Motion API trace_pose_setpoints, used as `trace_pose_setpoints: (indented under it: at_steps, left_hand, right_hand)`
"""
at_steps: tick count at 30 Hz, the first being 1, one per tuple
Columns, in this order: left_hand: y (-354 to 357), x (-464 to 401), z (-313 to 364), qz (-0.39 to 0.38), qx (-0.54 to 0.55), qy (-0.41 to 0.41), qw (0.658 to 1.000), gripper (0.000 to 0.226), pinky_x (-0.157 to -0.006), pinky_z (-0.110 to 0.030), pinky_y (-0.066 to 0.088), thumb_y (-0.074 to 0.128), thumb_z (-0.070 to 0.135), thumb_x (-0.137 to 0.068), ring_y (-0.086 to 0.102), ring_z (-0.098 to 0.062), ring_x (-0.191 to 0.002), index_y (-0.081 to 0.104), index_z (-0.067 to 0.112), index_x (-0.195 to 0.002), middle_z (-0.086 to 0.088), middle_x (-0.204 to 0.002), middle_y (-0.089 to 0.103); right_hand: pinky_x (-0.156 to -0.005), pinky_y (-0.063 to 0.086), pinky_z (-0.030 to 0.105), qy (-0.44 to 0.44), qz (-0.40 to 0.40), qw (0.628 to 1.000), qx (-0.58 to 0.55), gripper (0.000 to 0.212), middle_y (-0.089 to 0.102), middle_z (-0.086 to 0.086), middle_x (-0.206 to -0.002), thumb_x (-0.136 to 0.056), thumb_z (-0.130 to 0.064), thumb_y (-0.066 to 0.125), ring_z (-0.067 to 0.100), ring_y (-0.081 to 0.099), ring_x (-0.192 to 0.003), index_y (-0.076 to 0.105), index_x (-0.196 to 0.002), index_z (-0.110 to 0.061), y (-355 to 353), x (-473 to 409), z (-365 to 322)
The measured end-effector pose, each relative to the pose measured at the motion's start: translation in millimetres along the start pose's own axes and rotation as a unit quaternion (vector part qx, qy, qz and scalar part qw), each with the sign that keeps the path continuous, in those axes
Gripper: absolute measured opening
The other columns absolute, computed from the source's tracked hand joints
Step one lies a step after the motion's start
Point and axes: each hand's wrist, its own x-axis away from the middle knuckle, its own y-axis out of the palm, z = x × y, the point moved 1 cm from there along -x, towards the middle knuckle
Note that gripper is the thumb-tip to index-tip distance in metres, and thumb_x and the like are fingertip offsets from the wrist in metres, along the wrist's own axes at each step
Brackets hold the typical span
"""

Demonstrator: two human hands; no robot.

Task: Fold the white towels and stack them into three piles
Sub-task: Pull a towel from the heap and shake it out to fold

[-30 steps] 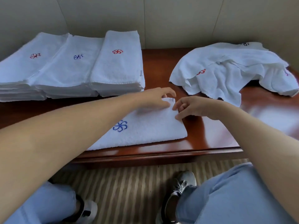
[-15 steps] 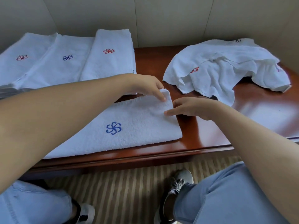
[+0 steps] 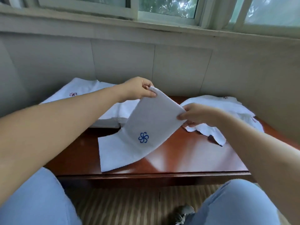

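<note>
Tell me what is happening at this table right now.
A person is folding white towels. The left hand and the right hand each pinch a corner of the blue-logo towel, lifting that end while the other end lies on the wooden table. Folded stacks sit at the left; an unfolded heap lies at the right.

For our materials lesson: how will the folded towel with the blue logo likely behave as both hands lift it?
The folded towel, pinched by the left hand and right hand, probably flops: its lifted end curves while its near end lies on the table. Likely light: fingertip pinches suffice.
</note>
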Motion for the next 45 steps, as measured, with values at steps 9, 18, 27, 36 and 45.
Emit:
trace_pose_setpoints:
  at_steps: [9,18,27,36,45]
  left_hand:
    - [-115.7,49.2,24.7,0.164,-0.024,-0.009,0.986,0.013,-0.062,-0.018,0.042,0.078,0.031,-0.09,0.054,0.001,-0.058,0.079,0.019,-0.093,0.016,-0.067,0.068]
    - [-183.4,97.1,41.1,0.261,-0.049,-0.057,0.962,0.02,-0.046,-0.016,0.043,0.076,0.041,-0.089,0.053,-0.01,-0.041,0.073,0.024,-0.079,0.012,-0.046,0.059]
    - [-212.5,122.0,42.1,0.384,0.141,0.015,0.912,0.004,-0.074,-0.031,0.06,0.07,0.022,-0.096,0.074,-0.017,-0.074,0.071,0.02,-0.093,-0.004,-0.087,0.079]
    - [-217.5,107.3,1.6,0.436,0.196,0.036,0.877,0.009,-0.081,-0.034,0.062,0.067,0.023,-0.098,0.074,-0.016,-0.087,0.073,0.023,-0.105,0.003,-0.093,0.079]
    - [-229.3,41.6,-65.8,0.419,0.229,0.005,0.879,0.022,-0.08,-0.031,0.062,0.058,0.012,-0.101,0.067,-0.013,-0.089,0.069,0.024,-0.116,0.003,-0.103,0.076]
  right_hand:
    - [-0.06,0.055,0.029,-0.07,0.19,0.968,0.146,0.022,0.07,0.004,-0.068,-0.089,-0.029,0.068,0.021,0.065,-0.06,0.067,-0.078,-0.01,-42.9,24.6,-145.4]
    - [-0.039,0.041,0.019,-0.15,0.244,0.958,0.015,0.013,0.061,-0.005,-0.046,-0.092,-0.016,0.064,0.014,0.051,-0.038,0.07,-0.089,-0.005,-42.6,33.0,-223.6]
    - [-0.082,0.062,0.033,-0.233,0.202,0.919,-0.245,0.009,0.079,0.008,-0.092,-0.101,-0.013,0.056,0.02,0.076,-0.085,0.063,-0.095,-0.013,-17.1,16.1,-275.4]
    - [-0.098,0.057,0.038,-0.25,0.171,0.892,-0.335,0.028,0.074,0.013,-0.116,-0.09,-0.005,0.071,0.018,0.07,-0.096,0.062,-0.115,-0.012,14.0,-35.3,-287.2]
    - [-0.102,0.055,0.04,-0.243,0.139,0.906,-0.318,0.032,0.074,0.009,-0.117,-0.088,0.003,0.058,0.024,0.069,-0.109,0.061,-0.103,-0.025,25.1,-118.3,-292.0]
